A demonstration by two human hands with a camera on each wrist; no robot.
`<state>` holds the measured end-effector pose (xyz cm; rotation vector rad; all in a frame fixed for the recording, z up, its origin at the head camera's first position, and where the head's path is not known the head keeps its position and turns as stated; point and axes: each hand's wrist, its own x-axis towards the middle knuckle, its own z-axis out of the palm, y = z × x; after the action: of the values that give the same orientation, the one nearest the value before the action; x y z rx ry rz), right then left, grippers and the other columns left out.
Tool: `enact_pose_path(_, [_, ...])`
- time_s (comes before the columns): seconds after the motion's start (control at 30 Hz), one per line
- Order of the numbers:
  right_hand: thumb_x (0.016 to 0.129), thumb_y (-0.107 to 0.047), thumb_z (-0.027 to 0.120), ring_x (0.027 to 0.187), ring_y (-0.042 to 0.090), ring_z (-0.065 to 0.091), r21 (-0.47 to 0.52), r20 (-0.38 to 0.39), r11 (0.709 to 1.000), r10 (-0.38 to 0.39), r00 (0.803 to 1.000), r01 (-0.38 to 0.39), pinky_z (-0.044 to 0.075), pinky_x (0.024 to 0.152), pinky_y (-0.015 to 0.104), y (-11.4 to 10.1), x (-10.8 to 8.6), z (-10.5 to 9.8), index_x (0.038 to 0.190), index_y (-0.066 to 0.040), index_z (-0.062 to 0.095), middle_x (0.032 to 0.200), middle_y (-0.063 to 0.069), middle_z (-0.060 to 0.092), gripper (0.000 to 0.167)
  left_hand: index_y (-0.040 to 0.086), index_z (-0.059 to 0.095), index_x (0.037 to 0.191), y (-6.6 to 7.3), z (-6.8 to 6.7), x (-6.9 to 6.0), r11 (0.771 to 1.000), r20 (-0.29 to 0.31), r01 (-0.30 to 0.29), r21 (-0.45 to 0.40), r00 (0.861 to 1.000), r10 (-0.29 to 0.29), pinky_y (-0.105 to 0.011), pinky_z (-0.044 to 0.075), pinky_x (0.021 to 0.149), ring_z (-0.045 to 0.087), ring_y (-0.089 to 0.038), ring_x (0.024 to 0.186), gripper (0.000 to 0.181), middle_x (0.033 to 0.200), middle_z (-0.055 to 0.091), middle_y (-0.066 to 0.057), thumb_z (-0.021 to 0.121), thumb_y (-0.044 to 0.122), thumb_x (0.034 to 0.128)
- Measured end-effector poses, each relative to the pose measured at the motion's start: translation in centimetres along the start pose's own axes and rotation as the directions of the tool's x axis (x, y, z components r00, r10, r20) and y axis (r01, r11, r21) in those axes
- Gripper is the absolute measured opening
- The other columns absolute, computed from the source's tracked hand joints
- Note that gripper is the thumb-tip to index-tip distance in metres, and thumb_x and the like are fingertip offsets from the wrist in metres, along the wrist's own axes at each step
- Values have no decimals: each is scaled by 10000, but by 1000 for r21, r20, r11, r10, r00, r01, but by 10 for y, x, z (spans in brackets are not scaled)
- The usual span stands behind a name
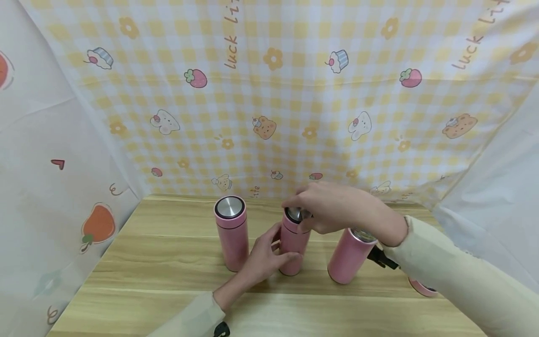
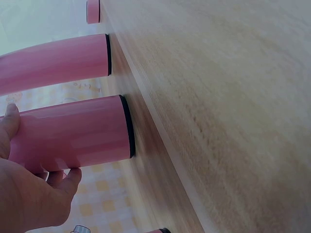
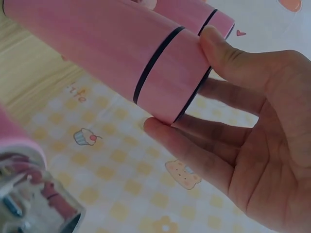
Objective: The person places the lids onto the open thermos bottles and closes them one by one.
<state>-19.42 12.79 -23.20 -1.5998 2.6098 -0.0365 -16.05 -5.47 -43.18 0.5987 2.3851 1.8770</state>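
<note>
Left wrist reveals bottle's (image 2: 73, 133) base (image 2: 129, 126), apparently black.

The head view is bright and evenly lit, its light source out of frame. Shadows are faint and soft-edged; the patterned cloth (image 1: 294, 103) shows gentle shading in its folds, and the table (image 1: 320, 313) has a pale sheen towards the near side. A streaked highlight crosses the steel lid (image 1: 229, 207) on the left. Wide-angle stretch makes things at the sides lean. Both wrist views are dimmer and flatter. In the left one, the upper left corner is hazy and washed out, the wood grain smeared, the held bottle (image 2: 73, 136) softly glossy. In the right one, mirror-like reflections cover the metal neck (image 3: 43, 199).
</note>
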Motion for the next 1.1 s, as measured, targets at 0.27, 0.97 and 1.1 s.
enact_pose_path(0.27, [829,-277,845,657,111,500,-59,-55,997,44,997,-47,454,548,268,-5,3,4,874,-149,633,730,-64,515,252,185,450,1507,0,0,0,1000,-1,1,2,1000,-1,-436,456,1060,510,-201,1313,707,1425,547,4,815,219,902])
enact_pose_path(0.97, [927,-465,732,960,154,615,-10,-49,1000,8,999,-9,544,844,349,12,-13,11,1423,-95,592,1267,62,602,635,175,452,1500,1,-1,0,1000,8,-4,-9,1000,4,-442,454,1060,513,-197,1303,689,1421,545,-8,806,213,911])
enact_pose_path(1.1, [924,-276,789,1161,184,591,79,-34,996,-36,999,39,526,937,343,16,-17,8,1461,-153,567,1440,63,524,594,163,443,1506,2,-1,0,1000,7,1,-12,1000,-1,-443,451,1063,517,-193,1297,709,1413,552,-14,812,235,905])
